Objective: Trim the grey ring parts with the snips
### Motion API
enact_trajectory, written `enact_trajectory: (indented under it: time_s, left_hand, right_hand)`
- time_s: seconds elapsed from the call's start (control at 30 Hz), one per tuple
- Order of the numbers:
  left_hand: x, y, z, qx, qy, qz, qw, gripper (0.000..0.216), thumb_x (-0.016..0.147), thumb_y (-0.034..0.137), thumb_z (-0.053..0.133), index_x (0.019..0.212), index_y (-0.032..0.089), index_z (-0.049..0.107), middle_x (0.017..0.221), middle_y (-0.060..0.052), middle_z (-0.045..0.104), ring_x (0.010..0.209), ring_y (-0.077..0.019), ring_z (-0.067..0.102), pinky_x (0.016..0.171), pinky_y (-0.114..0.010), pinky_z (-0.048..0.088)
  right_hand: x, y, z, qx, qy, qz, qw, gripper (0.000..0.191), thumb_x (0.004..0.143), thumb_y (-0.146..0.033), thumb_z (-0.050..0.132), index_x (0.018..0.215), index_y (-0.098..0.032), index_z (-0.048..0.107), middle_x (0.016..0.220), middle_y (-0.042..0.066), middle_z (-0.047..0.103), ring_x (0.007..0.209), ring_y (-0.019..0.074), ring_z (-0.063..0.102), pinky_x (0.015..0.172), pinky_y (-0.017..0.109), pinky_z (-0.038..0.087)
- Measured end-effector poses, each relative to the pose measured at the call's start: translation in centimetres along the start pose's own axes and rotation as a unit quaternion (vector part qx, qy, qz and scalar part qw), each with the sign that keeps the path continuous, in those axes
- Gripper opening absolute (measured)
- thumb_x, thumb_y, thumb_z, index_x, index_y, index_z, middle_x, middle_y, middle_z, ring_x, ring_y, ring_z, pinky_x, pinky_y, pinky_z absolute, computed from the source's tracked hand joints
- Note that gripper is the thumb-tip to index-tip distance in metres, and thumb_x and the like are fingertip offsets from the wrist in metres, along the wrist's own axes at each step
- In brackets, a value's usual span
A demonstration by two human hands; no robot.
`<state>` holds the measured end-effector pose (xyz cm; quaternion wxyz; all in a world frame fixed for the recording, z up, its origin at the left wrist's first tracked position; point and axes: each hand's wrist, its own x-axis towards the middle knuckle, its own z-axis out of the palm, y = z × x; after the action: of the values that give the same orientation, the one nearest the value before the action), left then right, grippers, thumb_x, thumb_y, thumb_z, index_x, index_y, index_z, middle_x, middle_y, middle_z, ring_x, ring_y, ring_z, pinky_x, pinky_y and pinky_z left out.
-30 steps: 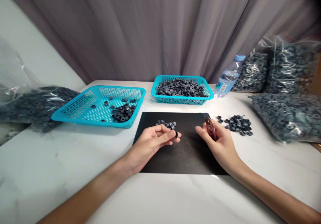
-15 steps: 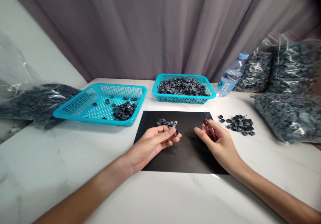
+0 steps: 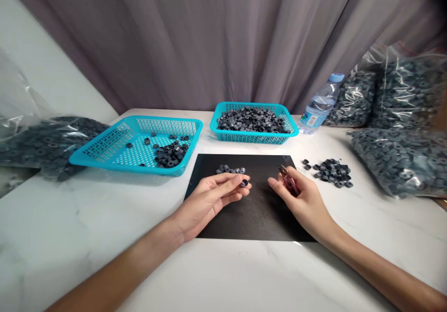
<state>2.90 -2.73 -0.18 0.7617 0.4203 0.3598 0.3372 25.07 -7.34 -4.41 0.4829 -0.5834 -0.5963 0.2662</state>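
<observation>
Over a black mat (image 3: 254,219), my left hand (image 3: 218,195) is closed on a small dark grey plastic ring (image 3: 244,183), pinched at the fingertips with its hole facing me. Behind those fingers lies a small pile of similar rings (image 3: 230,169) on the mat. My right hand (image 3: 302,200) is wrapped round a pair of small nippers (image 3: 288,180) with reddish handles, their tips pointing up and to the left. A gap separates the nippers from the ring. The handles are partly hidden by the palm and fingers.
A turquoise basket (image 3: 136,166) with some rings stands left; a fuller turquoise basket (image 3: 254,137) stands behind the mat. Loose rings (image 3: 333,172) lie to the right. A water bottle (image 3: 317,109) and bags of parts (image 3: 401,163) stand at the right, another bag (image 3: 63,144) far left.
The ring in my left fingertips has turned slightly, so its opening shows more. My right hand with the nippers has shifted a little to the left. The view has moved slightly.
</observation>
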Motion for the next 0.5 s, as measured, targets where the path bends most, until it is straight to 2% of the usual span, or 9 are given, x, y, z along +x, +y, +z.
enact_trajectory:
  time_s: [0.17, 0.27, 0.5]
  left_hand:
    - [-0.16, 0.0, -0.05, 0.002, 0.001, 0.001, 1.0, 0.019, 0.091, 0.025, 0.078, 0.107, 0.016, 0.081, 0.107, -0.007, 0.08, 0.103, -0.0162, 0.072, 0.099, -0.024, 0.054]
    - [-0.36, 0.02, -0.11, 0.008, -0.01, -0.012, 1.0, 0.023, 0.09, 0.022, 0.078, 0.113, 0.018, 0.08, 0.112, -0.008, 0.08, 0.112, -0.0186, 0.071, 0.103, -0.027, 0.052]
    - [-0.48, 0.26, 0.2, 0.033, -0.036, -0.01, 0.999, 0.027, 0.091, 0.03, 0.078, 0.115, 0.018, 0.079, 0.108, -0.01, 0.079, 0.102, -0.0197, 0.071, 0.095, -0.03, 0.052]
  right_hand:
    - [0.03, 0.01, 0.0, 0.002, -0.004, 0.0, 1.0, 0.035, 0.096, -0.046, 0.062, 0.074, -0.023, 0.047, 0.066, -0.005, 0.038, 0.059, 0.0129, 0.036, 0.055, 0.028, 0.03]
    - [0.08, 0.02, 0.02, 0.003, -0.005, -0.002, 1.0, 0.036, 0.096, -0.047, 0.063, 0.074, -0.023, 0.047, 0.065, -0.005, 0.038, 0.058, 0.0127, 0.036, 0.054, 0.028, 0.03]
    - [-0.04, -0.06, 0.06, 0.008, -0.008, -0.002, 1.0, 0.035, 0.096, -0.046, 0.063, 0.075, -0.023, 0.048, 0.066, -0.005, 0.039, 0.059, 0.0127, 0.036, 0.054, 0.027, 0.031]
